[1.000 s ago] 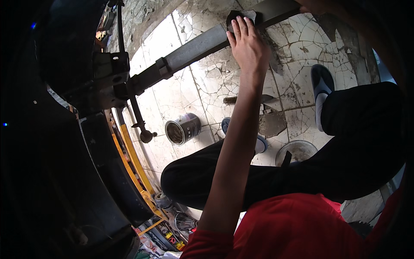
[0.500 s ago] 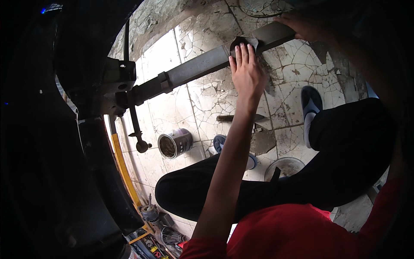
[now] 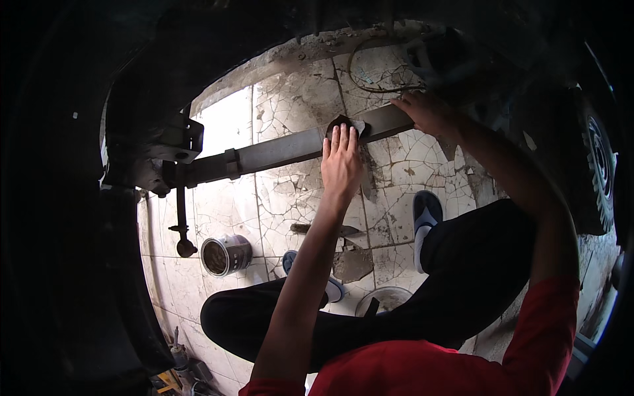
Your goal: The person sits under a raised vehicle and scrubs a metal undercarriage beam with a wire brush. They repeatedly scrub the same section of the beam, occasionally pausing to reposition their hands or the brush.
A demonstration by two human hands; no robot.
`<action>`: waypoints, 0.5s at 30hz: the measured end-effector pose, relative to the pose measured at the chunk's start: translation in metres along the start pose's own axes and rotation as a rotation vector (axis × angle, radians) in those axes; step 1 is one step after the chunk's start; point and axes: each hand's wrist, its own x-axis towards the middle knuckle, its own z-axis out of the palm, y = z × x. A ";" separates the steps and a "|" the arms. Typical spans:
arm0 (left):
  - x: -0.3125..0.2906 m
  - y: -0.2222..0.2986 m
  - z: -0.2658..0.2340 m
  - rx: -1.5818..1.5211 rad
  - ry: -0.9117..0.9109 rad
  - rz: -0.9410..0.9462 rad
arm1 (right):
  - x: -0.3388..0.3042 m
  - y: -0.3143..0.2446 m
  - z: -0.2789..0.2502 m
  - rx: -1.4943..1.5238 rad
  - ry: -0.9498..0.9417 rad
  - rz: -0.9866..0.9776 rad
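Observation:
A long, dark grey leaf spring (image 3: 284, 150) runs across in front of me, with a metal clamp (image 3: 232, 164) around its left part. My left hand (image 3: 343, 168) lies on it with fingers straight and close together. Under those fingertips is a piece of sandpaper (image 3: 339, 122), dark with a pale corner, pressed against the spring's upper face. Farther right, my right hand (image 3: 428, 113) grips the spring, fingers over its far edge; the thumb is hard to make out in shadow.
A dark rod (image 3: 182, 211) hangs from the bracket (image 3: 162, 146) at left. On the cracked tile floor (image 3: 277, 198) are a paint tin (image 3: 226, 255), a blade with a dark handle (image 3: 301, 228) and a round pan (image 3: 389, 295). A tyre (image 3: 599, 165) stands right; a thin hose (image 3: 376, 89) curves beyond the spring.
My view has shifted, so the spring and floor things appear farther left and lower. Both hands keep nearly the same places on the spring. More of my right arm and the tyre show.

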 end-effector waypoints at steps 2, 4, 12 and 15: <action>0.007 -0.002 0.002 -0.003 0.018 -0.051 | -0.002 -0.001 -0.002 -0.048 0.019 0.022; 0.013 0.003 0.010 0.011 0.045 -0.102 | -0.005 0.001 -0.004 -0.028 0.018 -0.001; -0.002 0.007 0.008 -0.029 -0.010 -0.037 | -0.008 -0.007 -0.002 -0.046 0.046 0.029; 0.016 0.016 0.013 -0.062 0.035 -0.081 | -0.006 -0.001 -0.002 -0.018 0.058 0.016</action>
